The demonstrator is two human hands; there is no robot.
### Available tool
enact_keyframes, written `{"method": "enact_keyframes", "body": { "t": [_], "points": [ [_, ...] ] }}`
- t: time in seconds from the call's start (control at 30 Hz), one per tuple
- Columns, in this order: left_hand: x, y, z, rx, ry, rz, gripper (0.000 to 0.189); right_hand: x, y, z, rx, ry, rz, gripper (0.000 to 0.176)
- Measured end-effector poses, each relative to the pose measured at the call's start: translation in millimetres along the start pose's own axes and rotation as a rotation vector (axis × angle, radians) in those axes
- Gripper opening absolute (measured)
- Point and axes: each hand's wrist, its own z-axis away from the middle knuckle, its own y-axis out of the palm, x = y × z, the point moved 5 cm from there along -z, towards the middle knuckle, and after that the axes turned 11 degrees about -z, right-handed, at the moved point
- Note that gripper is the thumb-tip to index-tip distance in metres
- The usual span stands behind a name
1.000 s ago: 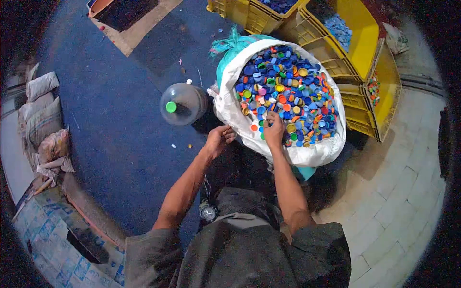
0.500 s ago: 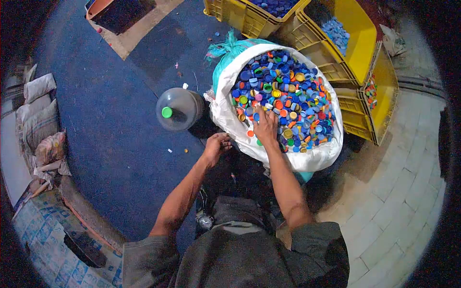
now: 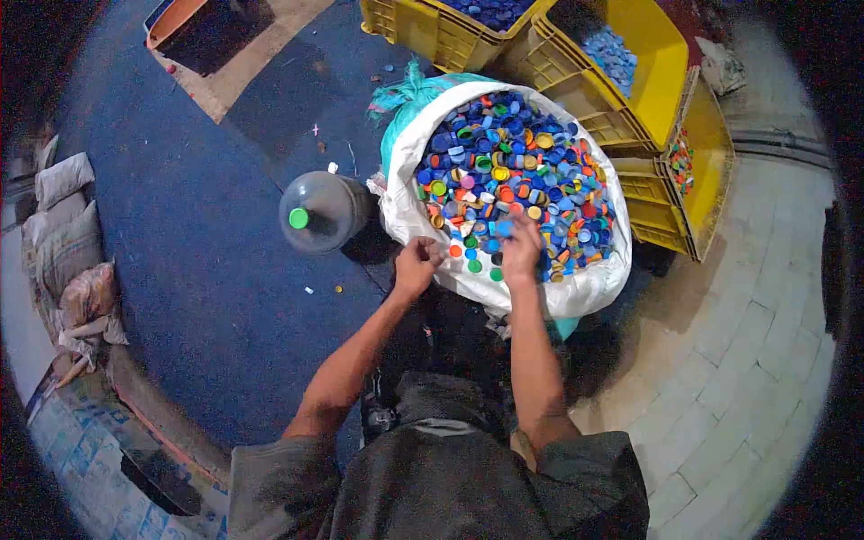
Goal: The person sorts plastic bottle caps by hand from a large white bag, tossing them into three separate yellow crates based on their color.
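A white sack (image 3: pixel 407 193) with its rim rolled down is full of bottle caps (image 3: pixel 490 135) in blue, green, orange, yellow and other colours. My right hand (image 3: pixel 522 252), slightly blurred, is over the near part of the caps, with a light blue bottle cap (image 3: pixel 504 228) at its pinched fingertips. At the sack's near left rim is my left hand (image 3: pixel 418 267), its fingers curled together. Whether something small sits in those fingers is hidden. A few green and orange caps lie on the white cloth between the two hands.
Left of the sack stands a large clear bottle (image 3: pixel 328 211) with a green cap. Yellow crates (image 3: pixel 621 121) holding sorted caps are behind and to the right. Stuffed bags (image 3: pixel 67 234) line the far left. Small bits lie on the blue floor (image 3: pixel 198 270).
My right hand has drawn back and right from the caps, now with a light blue cap at its fingertips. My left hand has moved up to the sack's rim. The view has shifted slightly.
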Motion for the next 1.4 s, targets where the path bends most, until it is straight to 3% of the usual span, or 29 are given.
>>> {"method": "enact_keyframes", "body": {
  "t": [0.03, 0.13, 0.27, 0.4, 0.43, 0.57, 0.67, 0.7, 0.8, 0.9, 1.0, 1.13, 1.17, 1.27, 1.4],
  "points": [
    [-4.9, 4.8, -2.4, -0.038, 0.033, -0.065, 0.036, 3.0, -5.7, 8.6, -0.005, 0.117, -0.292, 0.026],
    [-17.8, 16.7, -11.0, -0.145, 0.133, -0.3, 0.035, 2.7, -23.5, 32.3, -0.047, 0.292, -0.594, 0.027],
    [-37.6, 21.3, -15.5, -0.172, 0.256, -0.535, 0.038, -1.9, -55.6, 60.8, -0.118, 0.33, -0.628, 0.022],
    [-39.7, 32.9, -24.4, -0.118, 0.299, -0.668, 0.035, -1.7, -73.8, 82.3, -0.192, 0.283, -0.418, 0.016],
    [-40.1, 34.9, -24.4, -0.17, 0.387, -0.67, 0.034, -1.1, -74.2, 83.8, -0.178, 0.268, -0.337, 0.013],
    [-34.7, 41.0, -32.8, -0.148, 0.418, -0.651, 0.039, -6.9, -84.9, 83.1, -0.105, 0.179, -0.056, 0.009],
    [-34.9, 39.7, -36.5, -0.133, 0.362, -0.678, 0.041, 2.1, -77.1, 81.7, -0.101, 0.176, 0.289, 0.01],
    [-35.7, 39.2, -36.4, -0.105, 0.339, -0.689, 0.044, 4.2, -73.9, 79.0, -0.092, 0.152, 0.337, 0.017],
    [-45.9, 31.7, -28.5, -0.136, 0.421, -0.666, 0.039, 1.0, -74.4, 65.4, -0.075, 0.002, 0.616, 0.021],
    [-36.0, 25.4, -30.7, -0.231, 0.367, -0.535, 0.028, 3.3, -53.8, 60.4, 0.124, -0.283, 1.098, 0.021],
    [-30.2, 9.5, -19.5, -0.169, 0.172, -0.282, 0.019, -8.6, -38.5, 58.3, 0.202, -0.382, 1.301, 0.022],
    [3.4, 0.7, -6.7, 0.11, -0.234, 0.438, 0.01, -17.9, -12.4, 64.0, 0.164, -0.308, 1.468, 0.027],
    [3.2, -3.8, 1.7, 0.152, -0.292, 0.485, 0.008, -29.3, -16.2, 59.4, 0.201, -0.364, 1.528, 0.03],
    [13.3, -7.8, 17.8, 0.131, -0.254, 0.808, 0.01, -37.0, -8.1, 58.0, 0.183, -0.417, 1.688, 0.03],
    [25.3, -6.7, 28.3, 0.133, -0.293, 0.889, 0.013, -42.6, -6.3, 55.1, 0.181, -0.419, 1.72, 0.029]
  ]
}}
